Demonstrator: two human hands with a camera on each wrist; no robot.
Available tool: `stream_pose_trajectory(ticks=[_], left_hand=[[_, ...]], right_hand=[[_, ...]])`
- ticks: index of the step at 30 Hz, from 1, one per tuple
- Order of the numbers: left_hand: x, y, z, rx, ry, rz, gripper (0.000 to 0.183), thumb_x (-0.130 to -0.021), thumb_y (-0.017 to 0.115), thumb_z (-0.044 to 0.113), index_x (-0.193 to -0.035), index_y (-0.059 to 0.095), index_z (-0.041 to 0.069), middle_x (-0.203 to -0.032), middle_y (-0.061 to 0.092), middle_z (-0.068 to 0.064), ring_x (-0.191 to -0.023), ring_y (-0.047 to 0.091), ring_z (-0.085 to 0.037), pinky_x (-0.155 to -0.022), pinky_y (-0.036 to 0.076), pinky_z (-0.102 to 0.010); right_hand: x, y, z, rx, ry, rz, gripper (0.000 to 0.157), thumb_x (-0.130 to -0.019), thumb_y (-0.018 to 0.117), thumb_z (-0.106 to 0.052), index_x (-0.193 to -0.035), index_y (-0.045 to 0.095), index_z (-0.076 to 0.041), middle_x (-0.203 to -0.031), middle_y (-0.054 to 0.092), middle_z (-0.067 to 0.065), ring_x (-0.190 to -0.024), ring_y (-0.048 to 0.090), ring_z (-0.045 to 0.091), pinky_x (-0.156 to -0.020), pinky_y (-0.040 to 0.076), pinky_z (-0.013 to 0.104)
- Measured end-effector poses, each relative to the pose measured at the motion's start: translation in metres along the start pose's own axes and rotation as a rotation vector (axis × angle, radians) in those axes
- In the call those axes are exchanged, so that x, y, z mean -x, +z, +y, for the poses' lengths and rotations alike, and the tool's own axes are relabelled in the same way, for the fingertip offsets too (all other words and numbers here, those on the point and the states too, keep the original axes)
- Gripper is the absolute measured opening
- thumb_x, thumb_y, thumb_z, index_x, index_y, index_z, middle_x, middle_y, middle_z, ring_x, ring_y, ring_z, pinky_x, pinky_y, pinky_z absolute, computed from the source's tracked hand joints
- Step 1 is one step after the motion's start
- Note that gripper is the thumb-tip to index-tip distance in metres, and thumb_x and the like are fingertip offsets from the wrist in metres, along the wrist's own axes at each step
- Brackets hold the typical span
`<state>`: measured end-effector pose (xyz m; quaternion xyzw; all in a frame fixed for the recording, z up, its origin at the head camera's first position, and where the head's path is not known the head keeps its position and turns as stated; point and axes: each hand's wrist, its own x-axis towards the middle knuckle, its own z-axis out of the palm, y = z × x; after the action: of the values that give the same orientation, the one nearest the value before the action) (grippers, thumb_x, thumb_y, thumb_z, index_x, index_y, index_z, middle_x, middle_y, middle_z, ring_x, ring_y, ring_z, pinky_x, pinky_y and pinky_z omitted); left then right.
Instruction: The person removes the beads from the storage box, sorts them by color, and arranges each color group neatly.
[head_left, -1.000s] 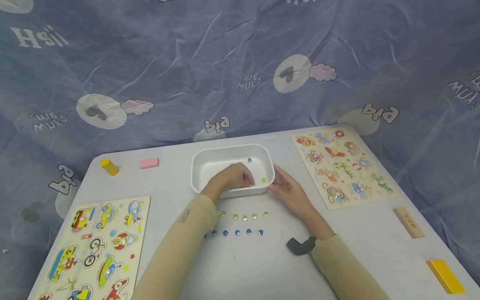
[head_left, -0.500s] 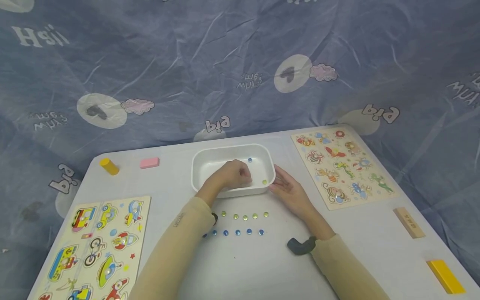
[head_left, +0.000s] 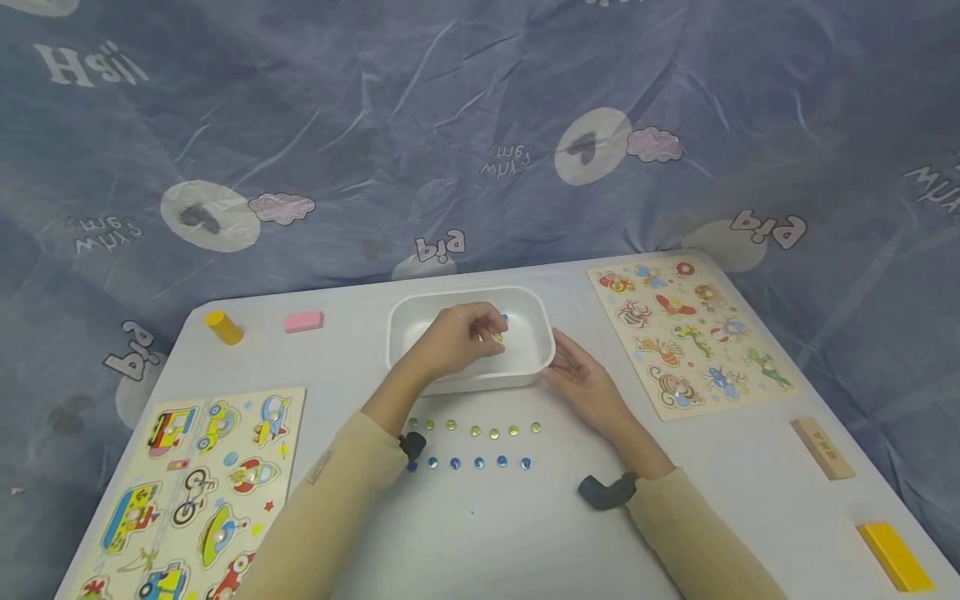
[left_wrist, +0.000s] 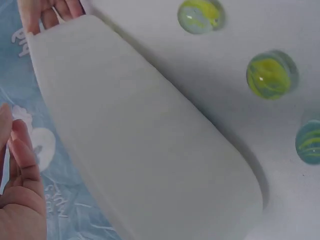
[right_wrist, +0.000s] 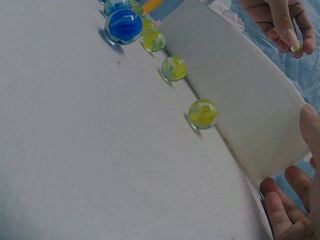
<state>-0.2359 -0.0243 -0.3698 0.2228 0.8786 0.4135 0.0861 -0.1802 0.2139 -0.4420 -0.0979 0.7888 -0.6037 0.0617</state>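
Note:
My left hand (head_left: pixel 457 337) is over the white tray (head_left: pixel 420 385), pinching a yellow-green glass marble (right_wrist: pixel 296 48) between thumb and finger. A blue marble (head_left: pixel 505 318) lies inside the tray, partly hidden behind that hand. My right hand (head_left: pixel 588 387) holds the tray's near right corner, thumb on one side and fingers along the end. In front of the tray runs a row of yellow-green marbles (head_left: pixel 493 433), with a row of blue marbles (head_left: pixel 479 462) nearer to me. The left wrist view shows my left hand (left_wrist: pixel 22 185) beside the tray wall, its fingertips partly cut off.
A vehicle puzzle board (head_left: pixel 217 492) lies at left, an insect puzzle board (head_left: pixel 690 333) at right. A yellow cylinder (head_left: pixel 224 327) and pink block (head_left: pixel 303 322) sit at the back left. A wooden block (head_left: pixel 822 448) and yellow block (head_left: pixel 895 557) lie along the right edge.
My left hand has risen from the tray's floor with a yellow-green marble pinched in its fingers. The marble near the tray's right corner is gone from there. My right hand has stayed at the corner.

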Motion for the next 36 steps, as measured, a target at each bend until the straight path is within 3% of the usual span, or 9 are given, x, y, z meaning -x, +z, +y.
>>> stream_pose_trajectory(ticks=[9, 14, 21, 27, 32, 36], left_hand=[[0.022, 0.005, 0.018, 0.019, 0.012, 0.022, 0.017, -0.086, 0.069, 0.031, -0.101, 0.067, 0.023, -0.09, 0.065, 0.012, -0.086, 0.059, -0.006, -0.08, 0.05, -0.026], [0.034, 0.013, 0.024, 0.008, 0.027, 0.021, 0.018, -0.086, 0.068, 0.033, -0.1, 0.068, 0.022, -0.091, 0.06, 0.01, -0.079, 0.059, -0.008, -0.071, 0.05, -0.025], [0.05, 0.03, 0.023, -0.057, -0.01, 0.051, 0.018, -0.084, 0.068, 0.041, -0.097, 0.069, 0.028, -0.07, 0.047, 0.003, -0.062, 0.044, -0.012, -0.057, 0.04, -0.026], [0.058, 0.046, 0.019, -0.001, -0.094, 0.033, 0.021, -0.084, 0.067, 0.044, -0.099, 0.069, 0.029, -0.065, 0.049, 0.006, -0.057, 0.044, -0.009, -0.054, 0.039, -0.026], [0.06, 0.058, 0.017, -0.002, -0.094, 0.016, 0.022, -0.084, 0.067, 0.044, -0.099, 0.07, 0.028, -0.052, 0.038, 0.006, -0.045, 0.036, -0.007, -0.043, 0.031, -0.022], [0.06, 0.07, 0.015, -0.016, -0.094, -0.008, 0.021, -0.084, 0.067, 0.044, -0.099, 0.069, 0.029, -0.048, 0.04, 0.006, -0.041, 0.035, -0.007, -0.039, 0.03, -0.022]], right_hand=[[-0.001, -0.002, 0.001, -0.012, -0.006, -0.025, 0.068, -0.09, 0.064, -0.022, -0.148, 0.029, -0.023, -0.145, 0.045, 0.006, -0.126, 0.053, 0.023, -0.095, 0.047, 0.022], [-0.002, -0.005, 0.001, -0.03, -0.027, -0.044, 0.068, -0.091, 0.063, -0.018, -0.149, 0.028, -0.019, -0.146, 0.043, 0.014, -0.128, 0.05, 0.03, -0.094, 0.047, 0.02], [-0.003, -0.008, 0.004, -0.046, -0.032, -0.07, 0.068, -0.091, 0.062, -0.02, -0.149, 0.028, -0.017, -0.148, 0.04, 0.014, -0.129, 0.048, 0.034, -0.094, 0.047, 0.023], [-0.009, -0.011, 0.019, -0.054, -0.032, -0.077, 0.066, -0.091, 0.063, -0.023, -0.148, 0.029, -0.022, -0.148, 0.041, 0.01, -0.127, 0.051, 0.03, -0.094, 0.048, 0.024], [-0.013, -0.013, 0.028, -0.034, -0.014, -0.076, 0.067, -0.09, 0.064, -0.031, -0.147, 0.03, -0.031, -0.147, 0.042, 0.005, -0.126, 0.052, 0.025, -0.093, 0.048, 0.025], [-0.014, -0.015, 0.028, -0.042, -0.008, -0.087, 0.066, -0.09, 0.063, -0.03, -0.147, 0.03, -0.032, -0.147, 0.042, 0.005, -0.126, 0.052, 0.026, -0.092, 0.049, 0.026]])
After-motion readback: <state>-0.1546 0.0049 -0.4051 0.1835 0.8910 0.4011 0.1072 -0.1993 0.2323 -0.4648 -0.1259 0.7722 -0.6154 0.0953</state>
